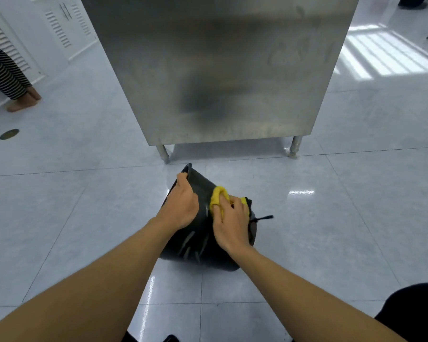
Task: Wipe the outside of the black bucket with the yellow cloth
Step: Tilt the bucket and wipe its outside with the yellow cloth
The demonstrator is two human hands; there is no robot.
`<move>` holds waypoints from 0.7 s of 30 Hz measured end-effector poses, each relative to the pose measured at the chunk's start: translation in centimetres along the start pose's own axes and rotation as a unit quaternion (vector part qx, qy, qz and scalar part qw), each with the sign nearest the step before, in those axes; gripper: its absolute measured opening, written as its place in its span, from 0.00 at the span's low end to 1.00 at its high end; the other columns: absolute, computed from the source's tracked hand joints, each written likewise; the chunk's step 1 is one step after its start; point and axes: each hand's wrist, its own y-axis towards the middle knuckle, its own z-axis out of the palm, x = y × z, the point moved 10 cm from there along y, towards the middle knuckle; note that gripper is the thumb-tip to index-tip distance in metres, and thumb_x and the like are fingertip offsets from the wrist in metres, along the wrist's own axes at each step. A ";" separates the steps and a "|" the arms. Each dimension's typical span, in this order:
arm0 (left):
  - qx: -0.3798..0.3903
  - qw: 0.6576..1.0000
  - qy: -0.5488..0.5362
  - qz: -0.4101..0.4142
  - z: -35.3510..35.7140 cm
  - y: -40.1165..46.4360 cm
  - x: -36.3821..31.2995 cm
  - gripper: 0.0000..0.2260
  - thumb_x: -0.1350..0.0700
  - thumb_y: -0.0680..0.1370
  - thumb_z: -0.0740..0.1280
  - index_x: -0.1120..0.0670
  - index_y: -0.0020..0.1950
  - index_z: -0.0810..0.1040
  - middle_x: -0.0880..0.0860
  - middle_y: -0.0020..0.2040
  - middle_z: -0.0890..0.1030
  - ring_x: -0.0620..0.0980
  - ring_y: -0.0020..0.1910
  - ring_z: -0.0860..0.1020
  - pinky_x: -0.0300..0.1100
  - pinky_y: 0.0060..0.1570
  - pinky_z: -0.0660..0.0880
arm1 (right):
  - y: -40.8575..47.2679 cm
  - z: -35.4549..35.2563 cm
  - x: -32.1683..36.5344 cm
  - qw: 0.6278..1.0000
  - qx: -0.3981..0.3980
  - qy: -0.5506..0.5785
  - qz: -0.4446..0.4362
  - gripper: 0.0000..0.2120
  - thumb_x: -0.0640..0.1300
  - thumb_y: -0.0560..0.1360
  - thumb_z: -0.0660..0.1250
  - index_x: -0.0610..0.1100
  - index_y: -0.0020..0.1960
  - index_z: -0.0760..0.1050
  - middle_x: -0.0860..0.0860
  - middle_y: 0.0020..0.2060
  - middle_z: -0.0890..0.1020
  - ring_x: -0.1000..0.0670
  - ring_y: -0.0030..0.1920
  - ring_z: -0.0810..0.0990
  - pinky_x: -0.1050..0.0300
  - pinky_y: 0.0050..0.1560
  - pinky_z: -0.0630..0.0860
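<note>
The black bucket (198, 245) lies tilted on its side on the pale tiled floor, in the middle of the view. My left hand (181, 204) grips its edge at the far left end. My right hand (230, 222) presses the bunched yellow cloth (217, 196) against the bucket's outer wall, near the top. Most of the cloth is hidden under my fingers. A thin black handle piece (263, 217) sticks out to the right of the bucket.
A stainless steel cabinet (220, 70) on short legs stands just beyond the bucket. A person in striped trousers (3, 70) stands at the far left beside white louvred doors. A round floor drain (9, 134) lies at the left.
</note>
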 end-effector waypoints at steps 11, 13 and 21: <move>-0.095 0.994 -0.054 -0.026 -2.0 0.2 1.0 0.14 0.62 0.79 0.65 0.59 0.65 0.70 0.58 0.61 0.76 0.50 0.53 0.74 0.39 0.49 0.70 | 0.0 1.1 2.5 0.999 -0.002 -0.004 -0.052 0.23 0.56 0.81 0.51 0.53 0.72 0.70 0.47 0.67 0.70 0.45 0.67 0.66 0.46 0.68 0.68; -0.108 0.991 -0.060 -0.044 -2.2 0.1 1.5 0.14 0.59 0.79 0.67 0.58 0.64 0.71 0.58 0.58 0.79 0.54 0.54 0.78 0.44 0.49 0.76 | 0.2 0.8 0.8 1.000 -0.003 -0.011 -0.011 0.22 0.55 0.81 0.52 0.51 0.72 0.71 0.47 0.67 0.71 0.44 0.67 0.66 0.47 0.70 0.65; -0.056 0.998 0.032 -0.022 -1.5 -0.7 0.3 0.27 0.57 0.80 0.59 0.47 0.79 0.59 0.54 0.47 0.81 0.53 0.42 0.79 0.50 0.45 0.79 | 0.4 0.0 -4.7 0.994 -0.002 0.011 0.111 0.19 0.51 0.82 0.53 0.48 0.67 0.75 0.45 0.66 0.71 0.43 0.68 0.64 0.47 0.71 0.61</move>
